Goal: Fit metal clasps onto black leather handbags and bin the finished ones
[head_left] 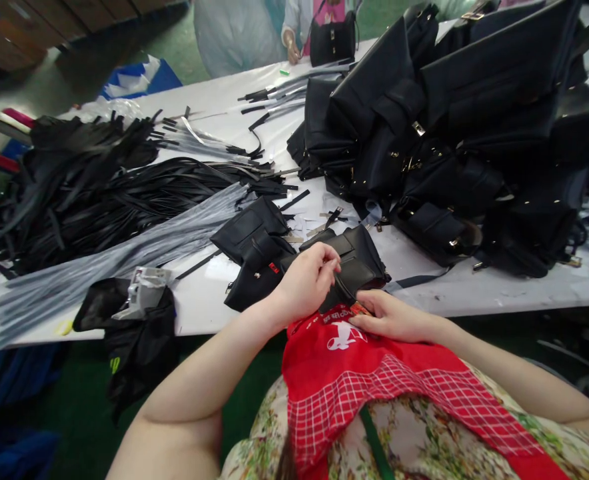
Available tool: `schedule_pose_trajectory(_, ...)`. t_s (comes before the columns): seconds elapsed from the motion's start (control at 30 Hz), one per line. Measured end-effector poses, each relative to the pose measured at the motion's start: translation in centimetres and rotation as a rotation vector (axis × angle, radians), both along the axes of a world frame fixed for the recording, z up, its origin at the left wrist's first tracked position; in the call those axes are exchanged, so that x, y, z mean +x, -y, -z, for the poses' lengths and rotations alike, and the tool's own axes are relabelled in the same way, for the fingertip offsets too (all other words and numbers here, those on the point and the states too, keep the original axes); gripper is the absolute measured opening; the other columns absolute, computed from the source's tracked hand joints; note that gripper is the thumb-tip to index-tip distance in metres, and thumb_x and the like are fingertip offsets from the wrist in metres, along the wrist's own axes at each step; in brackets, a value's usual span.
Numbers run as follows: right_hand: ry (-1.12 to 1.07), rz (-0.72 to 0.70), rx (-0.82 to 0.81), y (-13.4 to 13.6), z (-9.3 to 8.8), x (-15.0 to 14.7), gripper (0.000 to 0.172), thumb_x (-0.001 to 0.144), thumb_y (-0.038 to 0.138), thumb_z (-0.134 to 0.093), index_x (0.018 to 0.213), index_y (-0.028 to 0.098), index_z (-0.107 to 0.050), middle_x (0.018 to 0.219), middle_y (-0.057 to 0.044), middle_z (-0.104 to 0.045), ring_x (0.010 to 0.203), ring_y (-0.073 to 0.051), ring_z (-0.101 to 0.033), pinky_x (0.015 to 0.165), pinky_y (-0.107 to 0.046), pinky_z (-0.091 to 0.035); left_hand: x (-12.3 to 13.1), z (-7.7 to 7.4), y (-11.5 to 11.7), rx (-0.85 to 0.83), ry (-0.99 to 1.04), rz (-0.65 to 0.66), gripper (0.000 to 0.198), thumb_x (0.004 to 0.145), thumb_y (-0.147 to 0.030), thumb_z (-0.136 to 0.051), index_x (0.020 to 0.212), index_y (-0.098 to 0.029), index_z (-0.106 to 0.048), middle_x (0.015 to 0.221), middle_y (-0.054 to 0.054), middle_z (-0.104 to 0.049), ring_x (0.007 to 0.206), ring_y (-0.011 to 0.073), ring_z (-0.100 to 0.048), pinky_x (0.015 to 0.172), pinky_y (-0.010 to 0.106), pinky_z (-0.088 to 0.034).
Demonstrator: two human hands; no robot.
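Note:
A black handbag (357, 257) lies at the table's front edge, close against the red apron (334, 373). My left hand (312, 280) is above its left part, fingers curled into a pinch. Whatever is between those fingertips is too small to make out. My right hand (387, 317) is low at the bag's near side, thumb and fingers closed around a small orange-red thing (359, 309), mostly hidden. Just left of my left hand is another black bag (254, 250), with a small red marking on it.
Many black handbags (424, 133) are heaped on the right. Black straps (99, 200) and plastic-wrapped strips (139, 243) spread over the left of the white table (199, 303). A grey device (144, 293) sits on black cloth at the front edge. Across the table, a person's hand (293, 50) is beside a bag.

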State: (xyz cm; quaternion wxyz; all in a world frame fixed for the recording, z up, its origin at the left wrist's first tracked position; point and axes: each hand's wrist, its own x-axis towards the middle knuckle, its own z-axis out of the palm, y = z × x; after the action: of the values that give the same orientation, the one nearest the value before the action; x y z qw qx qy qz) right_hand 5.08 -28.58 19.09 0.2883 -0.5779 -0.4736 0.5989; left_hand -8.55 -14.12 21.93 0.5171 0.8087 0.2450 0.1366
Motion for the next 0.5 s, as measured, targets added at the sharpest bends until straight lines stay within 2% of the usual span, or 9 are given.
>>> schedule_pose_trajectory(0.07, -0.064, 0.034, -0.032, 0.1, 0.2, 0.0, 0.029, 0.082, 0.041, -0.060, 0.073, 0.019, -0.043, 0.057, 0.005, -0.046, 0.050, -0.007, -0.038, 0.044, -0.020, -0.028, -0.7, 0.5, 0.0, -0.258, 0.061, -0.033, 0.007, 0.086, -0.019, -0.043, 0.090, -0.018, -0.049, 0.075, 0.000, -0.059, 0.057, 0.0100, -0.055, 0.052, 0.022, -0.047)
schedule_pose_trajectory(0.13, -0.164, 0.112, -0.057, 0.1, 0.5, 0.5, 0.028, 0.083, 0.041, -0.060, 0.075, 0.018, -0.045, 0.054, 0.005, -0.049, 0.046, -0.007, -0.039, 0.043, -0.020, -0.029, -1.6, 1.3, -0.4, -0.419, 0.128, -0.155, 0.011, 0.079, -0.015, -0.046, 0.089, -0.018, -0.049, 0.074, -0.002, -0.058, 0.054, 0.0082, -0.053, 0.048, 0.020, -0.045)
schedule_pose_trajectory(0.27, -0.342, 0.427, 0.043, -1.9, 1.7, 4.8, 0.019, 0.083, 0.034, -0.060, 0.078, 0.018, -0.051, 0.044, 0.006, -0.044, 0.037, -0.007, -0.033, 0.038, -0.021, -0.023, -4.3, 3.4, -2.3, -0.494, 0.215, -0.453, 0.010, 0.065, -0.010, -0.043, 0.067, -0.016, -0.051, 0.052, -0.006, -0.045, 0.041, 0.0045, -0.037, 0.039, 0.015, -0.028)
schedule_pose_trajectory(0.37, -0.436, 0.691, 0.143, -5.5, 2.8, 9.9, 0.021, 0.082, 0.037, -0.056, 0.086, 0.017, -0.058, 0.047, 0.005, -0.043, 0.039, -0.009, -0.037, 0.040, -0.021, -0.032, -6.5, 5.2, -3.5, -0.542, 0.287, -0.592, 0.009, 0.063, -0.014, -0.042, 0.056, -0.016, -0.047, 0.044, -0.006, -0.037, 0.037, 0.0042, -0.029, 0.037, 0.016, -0.017)
schedule_pose_trajectory(0.43, -0.380, 0.875, 0.184, -8.0, 3.7, 12.4, 0.034, 0.084, 0.049, -0.047, 0.089, 0.017, -0.059, 0.055, 0.002, -0.051, 0.047, -0.011, -0.046, 0.047, -0.024, -0.042, -7.7, 6.1, -3.7, -0.610, 0.323, -0.638, 0.010, 0.063, -0.017, -0.042, 0.055, -0.016, -0.047, 0.042, -0.006, -0.036, 0.036, 0.0045, -0.027, 0.036, 0.017, -0.015)
schedule_pose_trajectory(0.5, -0.165, 0.971, 0.209, -10.0, 4.9, 13.4, 0.046, 0.084, 0.060, -0.039, 0.091, 0.019, -0.059, 0.067, -0.002, -0.059, 0.058, -0.015, -0.056, 0.058, -0.029, -0.049, -8.7, 6.9, -3.6, -0.669, 0.342, -0.674, 0.009, 0.063, -0.020, -0.043, 0.056, -0.017, -0.047, 0.042, -0.006, -0.035, 0.036, 0.0049, -0.027, 0.036, 0.017, -0.014)
